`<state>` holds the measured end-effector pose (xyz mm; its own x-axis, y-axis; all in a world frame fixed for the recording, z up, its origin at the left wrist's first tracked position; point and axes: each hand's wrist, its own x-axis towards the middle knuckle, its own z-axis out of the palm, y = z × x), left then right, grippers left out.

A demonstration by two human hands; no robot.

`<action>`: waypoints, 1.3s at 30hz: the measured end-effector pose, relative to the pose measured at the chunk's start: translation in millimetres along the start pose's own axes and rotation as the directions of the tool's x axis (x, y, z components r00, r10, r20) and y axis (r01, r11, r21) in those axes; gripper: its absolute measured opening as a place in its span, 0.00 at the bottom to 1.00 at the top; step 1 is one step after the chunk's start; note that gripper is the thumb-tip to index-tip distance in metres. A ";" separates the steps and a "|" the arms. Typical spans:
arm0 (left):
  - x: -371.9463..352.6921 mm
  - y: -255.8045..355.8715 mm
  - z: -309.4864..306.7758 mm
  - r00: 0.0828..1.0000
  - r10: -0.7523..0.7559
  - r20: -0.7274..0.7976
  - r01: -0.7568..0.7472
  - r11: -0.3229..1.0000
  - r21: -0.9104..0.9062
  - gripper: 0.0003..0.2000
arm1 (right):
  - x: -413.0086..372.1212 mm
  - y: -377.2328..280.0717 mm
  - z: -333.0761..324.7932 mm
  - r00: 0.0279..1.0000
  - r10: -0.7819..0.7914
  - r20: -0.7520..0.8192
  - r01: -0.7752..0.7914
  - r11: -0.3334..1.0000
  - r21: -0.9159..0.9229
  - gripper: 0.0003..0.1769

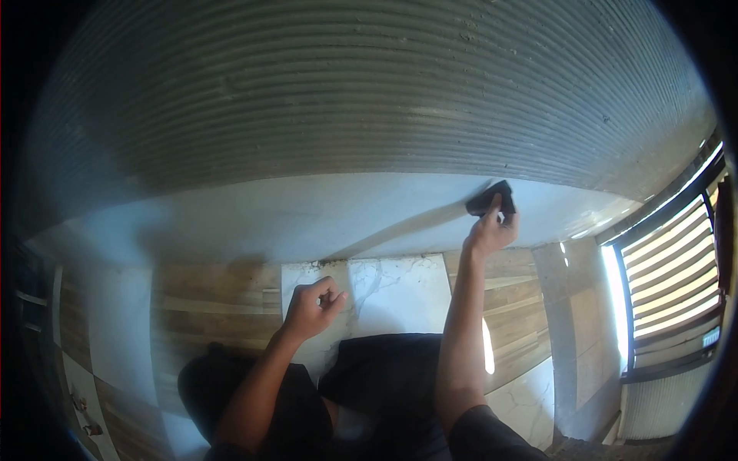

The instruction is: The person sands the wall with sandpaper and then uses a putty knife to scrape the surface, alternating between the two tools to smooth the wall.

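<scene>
- Holding a black, block-shaped object (486,199), the right hand (496,230) grasps it between thumb and fingers; the material of the object is too dark to tell.
- The black object lies against the smooth white lower band of the wall (307,211), just beneath that band's upper edge and nearer its right end than its left. It is tilted, and the hand comes to it from below.
- The left hand (314,307) is loosely clenched, its fingers curled in and the thumb close to them. It hangs well apart from the black object, in front of the white band's lower edge, over the tiled floor.
- Above the white band's upper edge stretches a grey ribbed wall surface (369,100), its long ridges running from side to side.
- A slanting dark shadow (400,227) crosses the white band from near the black object down to the lower edge.
- Along that lower edge the floor shows brown wood-patterned tiles (215,323) beside white marble-patterned tiles (411,280), with small dark specks where floor and wall meet.
- The person's bent legs in black clothing (384,369) are below and between the forearms.
- At the far right, a slatted window (669,261) lets in bright light.
</scene>
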<state>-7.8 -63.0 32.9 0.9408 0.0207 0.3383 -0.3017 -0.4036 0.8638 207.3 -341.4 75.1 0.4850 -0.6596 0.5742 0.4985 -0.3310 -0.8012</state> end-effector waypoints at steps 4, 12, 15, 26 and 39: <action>-2.5 5.6 -3.9 0.999 -0.038 -0.009 0.038 0.999 -0.016 0.13 | 14.4 4.8 -2.8 0.990 0.068 -0.123 -0.062 0.996 0.057 0.07; -1.4 11.5 -5.4 1.000 -0.003 -0.002 0.003 0.999 -0.034 0.13 | -8.7 -17.2 -0.3 0.997 -0.067 0.040 0.066 0.997 0.038 0.05; -3.2 13.5 -10.2 0.999 -0.038 -0.003 0.038 0.998 -0.053 0.13 | -18.3 -28.8 -2.2 0.989 0.052 0.138 -0.062 0.996 0.063 0.06; 8.0 0.7 -44.6 0.955 -0.259 0.146 0.262 0.503 -0.824 0.30 | -132.4 -128.3 32.1 0.216 0.117 0.969 -0.603 0.797 0.038 0.13; 13.8 10.2 -59.8 0.962 -0.212 0.169 0.269 0.665 -0.697 0.24 | -110.8 -115.4 26.5 -0.070 -0.096 0.993 -0.306 0.949 0.070 0.07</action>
<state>-7.1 -12.1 68.8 0.9957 -0.0488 0.0790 -0.0551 0.3744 0.9256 115.1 -212.3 108.4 0.6314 0.7482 0.2038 0.3752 -0.0649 -0.9247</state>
